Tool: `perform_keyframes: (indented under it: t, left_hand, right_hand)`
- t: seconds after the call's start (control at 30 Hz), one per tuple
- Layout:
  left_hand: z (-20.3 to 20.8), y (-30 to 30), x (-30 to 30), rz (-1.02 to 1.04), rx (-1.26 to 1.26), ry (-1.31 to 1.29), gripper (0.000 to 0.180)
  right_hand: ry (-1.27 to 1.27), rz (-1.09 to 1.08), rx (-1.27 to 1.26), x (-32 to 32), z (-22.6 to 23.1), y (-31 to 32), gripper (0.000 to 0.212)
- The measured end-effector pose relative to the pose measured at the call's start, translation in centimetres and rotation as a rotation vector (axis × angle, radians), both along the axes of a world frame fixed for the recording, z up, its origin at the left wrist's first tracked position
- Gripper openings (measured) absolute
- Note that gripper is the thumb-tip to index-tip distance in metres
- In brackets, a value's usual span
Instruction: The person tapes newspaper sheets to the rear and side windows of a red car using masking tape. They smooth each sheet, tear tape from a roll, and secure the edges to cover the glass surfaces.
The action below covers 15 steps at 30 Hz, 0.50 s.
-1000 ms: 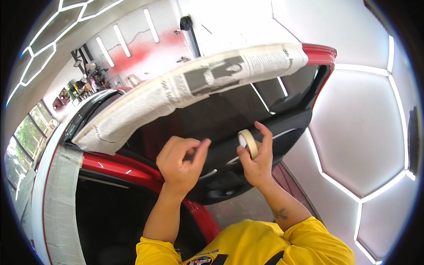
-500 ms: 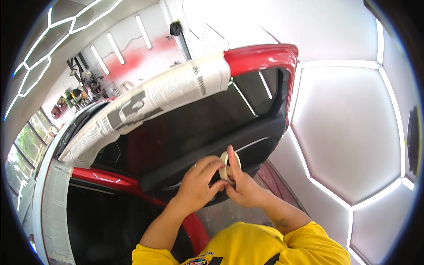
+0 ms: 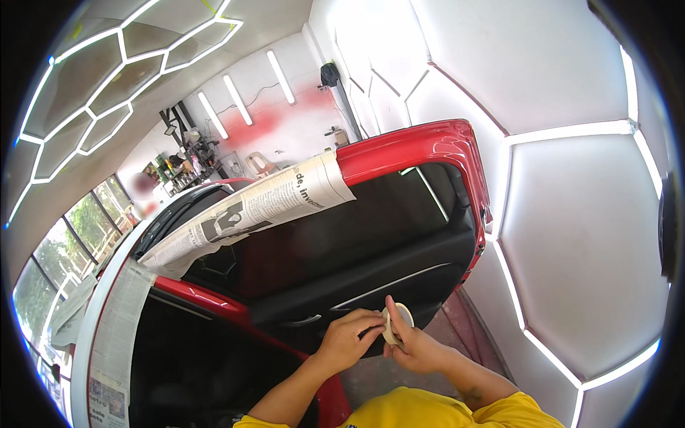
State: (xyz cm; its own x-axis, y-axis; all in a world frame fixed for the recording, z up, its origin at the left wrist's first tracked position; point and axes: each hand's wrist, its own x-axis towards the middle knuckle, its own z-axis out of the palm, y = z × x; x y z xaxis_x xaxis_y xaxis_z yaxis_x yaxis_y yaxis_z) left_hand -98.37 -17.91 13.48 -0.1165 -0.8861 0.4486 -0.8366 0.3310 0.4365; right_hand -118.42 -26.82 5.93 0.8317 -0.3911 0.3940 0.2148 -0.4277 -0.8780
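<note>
A cream roll of masking tape (image 3: 388, 333) is held upright in front of the open car door. My right hand (image 3: 419, 349) grips it from the right, its thumb pointing up along the roll. From the left, my left hand (image 3: 348, 341) has its bent fingers closed at the roll's near side; the fingertips are partly hidden. Beyond both hands stands the red car door (image 3: 410, 143), with a dark window and a black inner panel (image 3: 364, 291). Newspaper (image 3: 278, 203) covers much of the door's upper frame.
More newspaper (image 3: 114, 335) runs along the car's roof edge at left. A white wall (image 3: 578, 257) with bright light strips rises close on the right. Shelves with bottles and tools (image 3: 189, 160) and a plastic chair (image 3: 260, 164) stand at the back.
My view has tilted upward, so the door and hands sit lower in the picture. Both hands stay at the tape roll, the left fingers now drawn closer together against it.
</note>
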Motion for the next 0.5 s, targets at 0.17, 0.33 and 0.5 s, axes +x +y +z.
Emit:
perform_keyframes:
  t: [0.17, 0.33, 0.5]
  left_hand:
    - [-2.0, -0.1, -1.0, 0.011, -0.245, -0.221, 0.019]
    - [-6.9, 1.1, -1.5, 0.068, 0.02, -0.14, 0.023]
    - [-5.7, 2.0, -0.7, 0.049, 0.109, 0.017, 0.024]
  right_hand:
    - [0.137, -0.001, -0.006, -0.9, 0.8, 0.8, 0.11]
    - [0.147, 0.049, -0.058, -0.4, -3.7, -0.1, 0.114]
    - [-0.096, -0.134, -0.164, -1.3, -5.2, 0.5, 0.093]
